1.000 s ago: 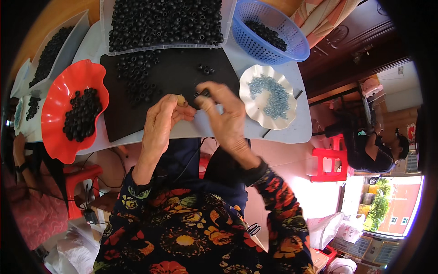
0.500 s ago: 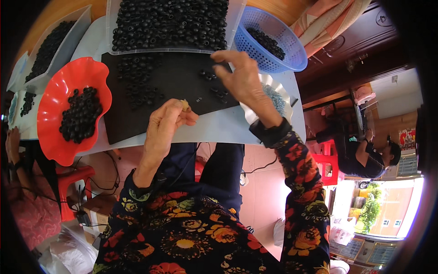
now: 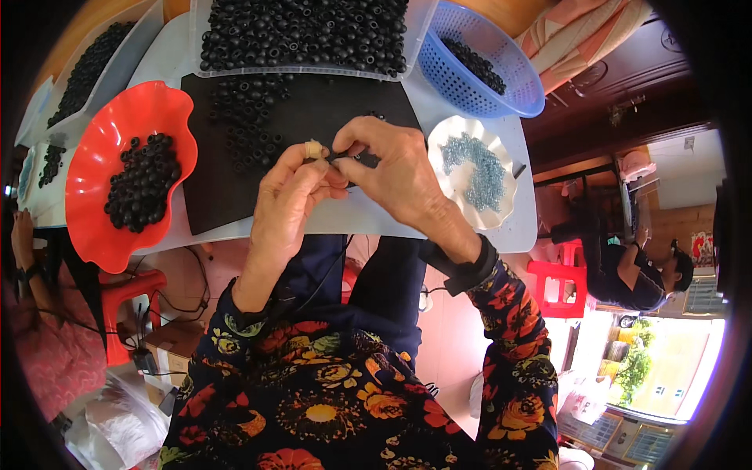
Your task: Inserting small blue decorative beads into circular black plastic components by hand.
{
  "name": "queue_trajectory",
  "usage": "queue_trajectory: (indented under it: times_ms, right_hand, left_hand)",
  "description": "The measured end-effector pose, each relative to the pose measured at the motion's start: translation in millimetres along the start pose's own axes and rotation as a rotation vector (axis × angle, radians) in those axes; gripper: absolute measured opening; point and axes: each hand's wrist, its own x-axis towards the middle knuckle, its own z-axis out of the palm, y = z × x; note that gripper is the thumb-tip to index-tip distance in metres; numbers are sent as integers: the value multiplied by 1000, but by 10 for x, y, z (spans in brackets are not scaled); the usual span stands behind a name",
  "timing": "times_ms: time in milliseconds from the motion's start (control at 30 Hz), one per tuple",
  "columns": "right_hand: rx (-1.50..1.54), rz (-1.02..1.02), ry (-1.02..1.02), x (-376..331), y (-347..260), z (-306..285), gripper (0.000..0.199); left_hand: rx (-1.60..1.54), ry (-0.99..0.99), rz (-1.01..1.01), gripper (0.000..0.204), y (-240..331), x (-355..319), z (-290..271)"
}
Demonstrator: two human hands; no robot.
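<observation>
My left hand [image 3: 291, 192] and my right hand [image 3: 395, 168] meet above the near part of a black mat [image 3: 329, 102]. A small black part [image 3: 335, 156] sits between their fingertips, pinched by the right thumb and forefinger. The left fingers are pressed together just beside it; what they hold is hidden. A yellowish wrap [image 3: 313, 149] covers one left fingertip. Loose black ring-shaped parts [image 3: 251, 117] lie on the mat beyond my left hand. To the right of my right hand stands a white scalloped dish [image 3: 439, 153] with small clear bluish pieces [image 3: 479, 176].
A red wavy-rimmed bowl [image 3: 82, 188] of black parts stands at the left. Clear bins [image 3: 419, 35] of the same parts stand at the back, beside a blue perforated basket [image 3: 513, 102]. Other people sit left and right, near red stools [image 3: 558, 282].
My right hand has come left and nearer from the mat's right side to meet my left hand, and its fingers have closed on a black part. The view has shifted slightly.
</observation>
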Motion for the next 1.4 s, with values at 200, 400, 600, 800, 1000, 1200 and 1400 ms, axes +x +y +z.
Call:
queue_trajectory:
  times_ms: [200,400,600,800,1000,1200,1400]
  right_hand:
    - [118,-106,97,-195,-5,67,14]
    - [251,60,77,-220,-31,41,18]
    - [281,85,188,-280,19,108,19]
    - [347,208,256,-340,104,100,16]
    - [236,146,237,-308,107,36,15]
    - [-162,-96,137,-227,357,9,20]
    - [-415,-145,-93,-188,364,32,18]
  left_hand:
    - [-26,-47,29,16,-38,39,-25]
    - [-1,-91,-17,17,-38,37,-13]
    - [36,-101,-10,17,-57,35,12]
    - [49,-89,10,18,-21,1,130]
    - [99,-64,4,21,-38,15,75]
    - [165,8,2,21,3,15,90]
    - [115,15,39,21,24,2,150]
